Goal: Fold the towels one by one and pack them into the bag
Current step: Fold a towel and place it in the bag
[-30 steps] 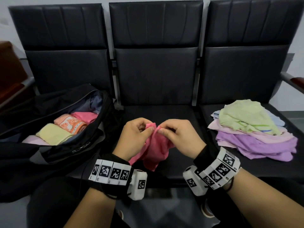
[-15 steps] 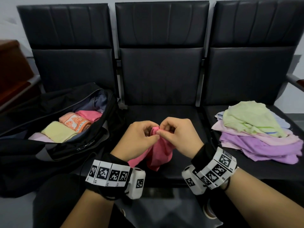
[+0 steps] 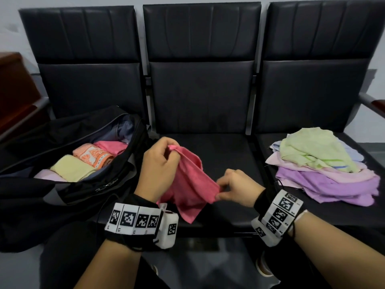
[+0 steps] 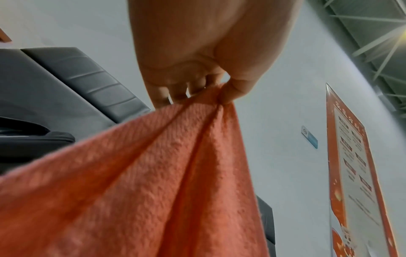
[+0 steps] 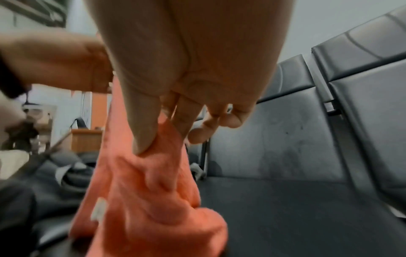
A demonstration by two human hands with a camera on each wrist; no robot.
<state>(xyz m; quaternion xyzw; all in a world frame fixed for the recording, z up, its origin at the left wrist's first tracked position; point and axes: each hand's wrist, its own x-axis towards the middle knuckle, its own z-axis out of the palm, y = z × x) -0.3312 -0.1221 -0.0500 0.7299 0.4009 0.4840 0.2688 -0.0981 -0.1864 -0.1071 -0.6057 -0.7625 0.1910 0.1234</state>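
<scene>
Head view: you are holding the pink towel (image 3: pixel 188 180) above the middle seat (image 3: pixel 229 151), your left hand (image 3: pixel 158 170) pinching its upper corner and your right hand (image 3: pixel 237 188) pinching a lower edge. Folded towels are lying in the open black bag (image 3: pixel 68 184) at your left; the unfolded pile (image 3: pixel 325 165) is sitting on the right seat.

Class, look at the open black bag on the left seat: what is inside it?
Inside the black bag lie folded towels: a yellow one, an orange patterned one, a pink one and a pale edge at the front. Whatever lies beneath them is covered.
</scene>
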